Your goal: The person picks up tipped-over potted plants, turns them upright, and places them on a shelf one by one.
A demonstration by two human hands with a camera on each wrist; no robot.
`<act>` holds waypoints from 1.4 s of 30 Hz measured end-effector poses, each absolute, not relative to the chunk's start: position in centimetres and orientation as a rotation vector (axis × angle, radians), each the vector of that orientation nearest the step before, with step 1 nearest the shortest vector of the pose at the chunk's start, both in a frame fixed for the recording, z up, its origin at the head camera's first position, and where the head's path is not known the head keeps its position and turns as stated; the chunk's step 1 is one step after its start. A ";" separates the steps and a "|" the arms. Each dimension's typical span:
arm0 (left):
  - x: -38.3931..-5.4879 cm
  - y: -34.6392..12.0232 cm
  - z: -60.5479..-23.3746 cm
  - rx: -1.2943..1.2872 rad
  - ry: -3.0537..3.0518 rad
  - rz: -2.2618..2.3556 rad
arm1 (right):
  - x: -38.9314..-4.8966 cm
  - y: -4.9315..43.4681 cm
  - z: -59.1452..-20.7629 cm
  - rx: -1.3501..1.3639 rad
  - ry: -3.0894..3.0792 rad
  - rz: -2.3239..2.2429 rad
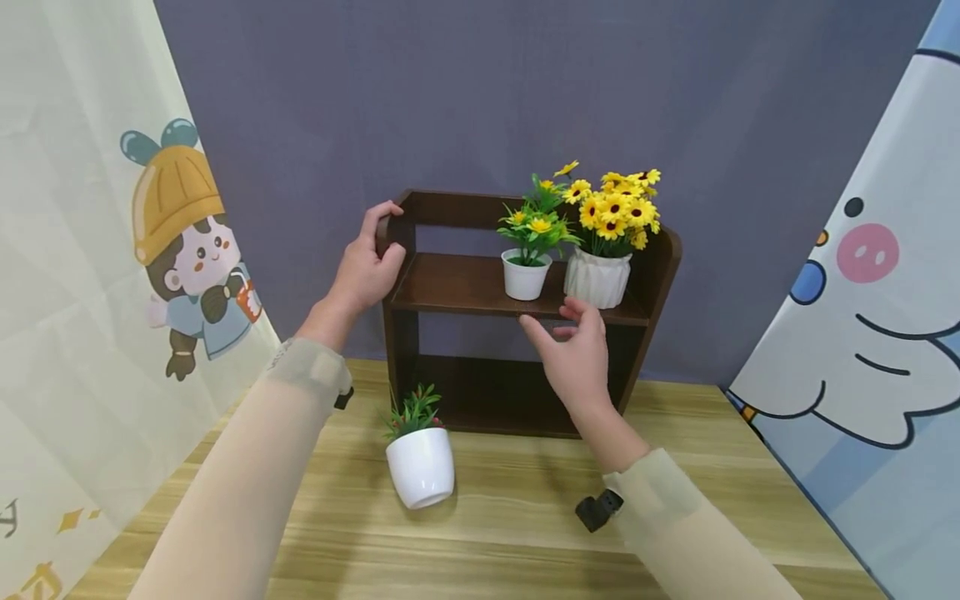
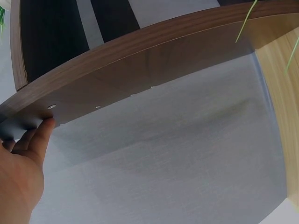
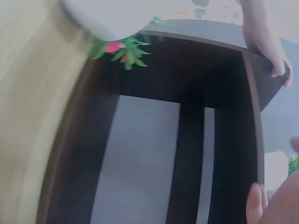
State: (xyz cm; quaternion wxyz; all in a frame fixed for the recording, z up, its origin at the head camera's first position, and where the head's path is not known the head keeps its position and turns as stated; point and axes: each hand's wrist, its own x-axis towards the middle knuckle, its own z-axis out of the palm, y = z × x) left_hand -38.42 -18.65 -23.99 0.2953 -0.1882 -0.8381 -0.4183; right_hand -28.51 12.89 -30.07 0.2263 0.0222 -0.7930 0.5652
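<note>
The wooden table [image 1: 517, 533] bears a white pot [image 1: 422, 471], cut off in the right wrist view. The right hand [image 1: 579, 358], thumb and fingers apart, partly hides the brown shelf [image 1: 457, 282]; the left hand [image 1: 363, 271] grips its side, some fingers hidden. Behind hangs grey cloth [image 1: 450, 92].

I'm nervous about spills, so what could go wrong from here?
The yellow-flowered pot and small white pot stand close together near the front edge of the shelf, so the right hand might knock one. If the left hand tugged the shelf it grips, both could slide. The glossy white pot on the table might get bumped by an arm.
</note>
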 end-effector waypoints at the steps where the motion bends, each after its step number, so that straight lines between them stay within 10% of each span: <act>1: -38.4 -18.7 -24.0 -0.502 -2.229 -1.112 | -28.2 13.3 -30.5 0.080 -2.201 1.568; 23: -38.3 -18.7 -23.8 -0.500 -2.228 -1.129 | -24.9 18.8 -40.7 0.754 -2.631 1.743; 42: -38.4 -18.6 -23.9 -0.495 -2.222 -1.131 | -25.3 12.3 -43.7 0.851 -2.835 1.729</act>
